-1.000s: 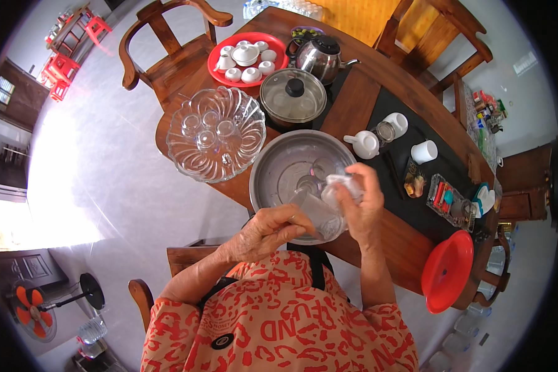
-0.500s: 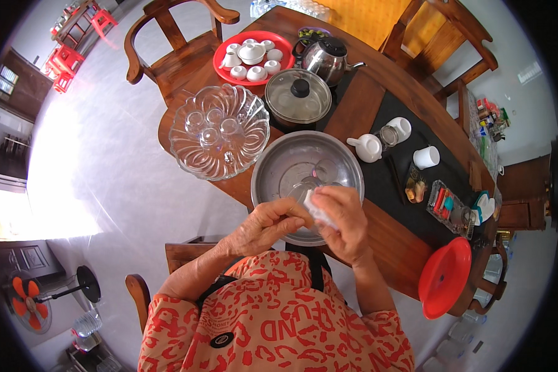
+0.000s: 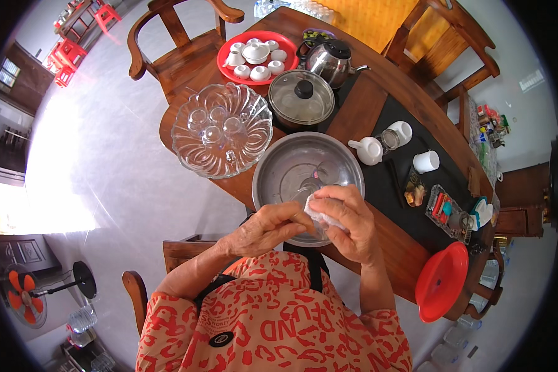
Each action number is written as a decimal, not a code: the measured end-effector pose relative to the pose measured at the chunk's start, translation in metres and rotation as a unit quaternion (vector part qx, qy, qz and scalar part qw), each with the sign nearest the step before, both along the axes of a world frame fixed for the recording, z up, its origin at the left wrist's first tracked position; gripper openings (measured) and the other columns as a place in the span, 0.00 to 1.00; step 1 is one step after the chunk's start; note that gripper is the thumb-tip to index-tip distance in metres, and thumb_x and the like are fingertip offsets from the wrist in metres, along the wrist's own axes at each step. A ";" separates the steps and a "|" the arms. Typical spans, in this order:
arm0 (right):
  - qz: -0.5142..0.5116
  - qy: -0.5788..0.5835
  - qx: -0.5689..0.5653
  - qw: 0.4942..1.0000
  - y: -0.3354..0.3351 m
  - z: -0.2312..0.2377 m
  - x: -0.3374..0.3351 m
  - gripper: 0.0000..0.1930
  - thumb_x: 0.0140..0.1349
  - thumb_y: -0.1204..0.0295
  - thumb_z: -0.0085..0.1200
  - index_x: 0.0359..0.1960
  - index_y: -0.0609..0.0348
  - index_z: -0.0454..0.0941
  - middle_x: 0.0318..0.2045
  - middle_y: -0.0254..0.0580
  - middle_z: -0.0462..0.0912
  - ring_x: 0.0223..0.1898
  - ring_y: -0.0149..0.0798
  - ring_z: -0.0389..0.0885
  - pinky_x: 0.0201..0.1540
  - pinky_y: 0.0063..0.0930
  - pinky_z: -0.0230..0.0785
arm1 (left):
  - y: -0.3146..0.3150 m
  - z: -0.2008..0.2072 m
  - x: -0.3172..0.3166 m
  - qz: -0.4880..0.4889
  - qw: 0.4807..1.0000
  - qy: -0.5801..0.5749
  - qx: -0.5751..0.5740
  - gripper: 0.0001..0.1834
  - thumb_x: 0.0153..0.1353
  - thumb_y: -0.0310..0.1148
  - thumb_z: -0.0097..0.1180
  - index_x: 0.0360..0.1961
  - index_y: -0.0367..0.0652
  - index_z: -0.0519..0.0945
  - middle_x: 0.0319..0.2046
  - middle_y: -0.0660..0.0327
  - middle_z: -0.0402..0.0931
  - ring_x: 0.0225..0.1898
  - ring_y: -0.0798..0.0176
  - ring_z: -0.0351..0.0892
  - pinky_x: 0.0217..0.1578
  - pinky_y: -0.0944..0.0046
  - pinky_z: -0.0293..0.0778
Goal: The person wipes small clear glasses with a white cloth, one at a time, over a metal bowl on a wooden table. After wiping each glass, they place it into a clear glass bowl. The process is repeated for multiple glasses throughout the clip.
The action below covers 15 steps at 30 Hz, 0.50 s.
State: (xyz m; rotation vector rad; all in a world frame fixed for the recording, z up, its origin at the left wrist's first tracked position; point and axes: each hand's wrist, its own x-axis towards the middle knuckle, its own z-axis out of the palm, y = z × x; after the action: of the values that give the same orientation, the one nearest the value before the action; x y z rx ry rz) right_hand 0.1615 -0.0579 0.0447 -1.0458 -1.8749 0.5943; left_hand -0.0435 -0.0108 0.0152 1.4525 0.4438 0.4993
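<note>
Change since the earlier frames: the right hand [image 3: 347, 223], formerly raised over the far side of the steel basin [image 3: 308, 180] with the white cloth [image 3: 319, 214], now sits drawn in toward the body; the left hand [image 3: 263, 229] has closed up against it.

Item 1. White cloth: a small crumpled wad, pinched under the right thumb and fingers, pressed against something small held between both hands. A glassy glint shows there, but what it is cannot be told. The cloth is over the near rim of the basin, probably so that drips fall inside.

Item 2. Right hand: fingers curled closed around the cloth, knuckles up, wrist bent inward, forearm rising from the lower edge.

Item 3. Left hand: fingers closed and pointing toward the right, tips meeting the cloth, apparently steadying the hidden piece; forearm angled across the chest.

Item 4. Steel basin: round, on the wooden table [image 3: 366, 105] directly before the person, seemingly holding clear water.

Item 5. Cut-glass bowl [image 3: 222, 130]: left of the basin, holding several small clear cups.

Item 6. Lidded pot [image 3: 301, 99] and steel kettle [image 3: 332, 62]: beyond the basin.

Item 7. Red tray [image 3: 257, 56]: far end, carrying small white cups.

Item 8. Red lid [image 3: 441, 282]: at the near right edge of the table.
</note>
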 end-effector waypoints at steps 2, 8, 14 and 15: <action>0.006 0.061 -0.051 0.997 0.004 0.000 0.002 0.17 0.51 0.82 0.55 0.45 0.62 0.78 0.45 0.45 0.76 0.41 0.40 0.74 0.46 0.30 0.68 | 0.001 0.002 -0.001 -0.008 1.000 -0.023 0.005 0.07 0.66 0.26 0.48 0.40 0.37 0.77 0.33 0.63 0.72 0.36 0.69 0.70 0.38 0.67 0.68; 0.011 0.265 -0.256 0.930 0.007 -0.018 0.010 0.11 0.63 0.76 0.50 0.46 0.64 0.78 0.43 0.37 0.78 0.38 0.23 0.74 0.40 0.17 0.67 | -0.001 -0.005 -0.003 -0.004 0.994 -0.092 -0.053 0.08 0.67 0.29 0.49 0.41 0.38 0.78 0.35 0.64 0.74 0.36 0.72 0.69 0.38 0.69 0.67; -0.131 0.239 -0.246 0.930 -0.004 -0.011 0.007 0.13 0.62 0.74 0.53 0.48 0.62 0.76 0.42 0.39 0.78 0.38 0.25 0.75 0.37 0.18 0.67 | 0.003 -0.012 -0.006 0.098 0.983 -0.080 -0.134 0.10 0.67 0.32 0.49 0.41 0.38 0.79 0.33 0.66 0.75 0.33 0.75 0.69 0.36 0.72 0.69; -0.151 0.212 -0.212 0.942 -0.004 -0.008 0.003 0.14 0.61 0.75 0.54 0.48 0.62 0.76 0.42 0.41 0.77 0.39 0.27 0.75 0.37 0.20 0.69 | 0.004 -0.012 -0.004 0.108 0.983 -0.090 -0.117 0.11 0.68 0.33 0.49 0.41 0.37 0.78 0.33 0.65 0.76 0.32 0.75 0.69 0.35 0.73 0.69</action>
State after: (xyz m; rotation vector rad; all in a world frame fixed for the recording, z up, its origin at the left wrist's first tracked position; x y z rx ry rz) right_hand 0.1649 -0.0622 0.0370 -1.3269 -1.2059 0.9771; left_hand -0.0475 -0.0064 0.0028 1.1279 0.5010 0.7216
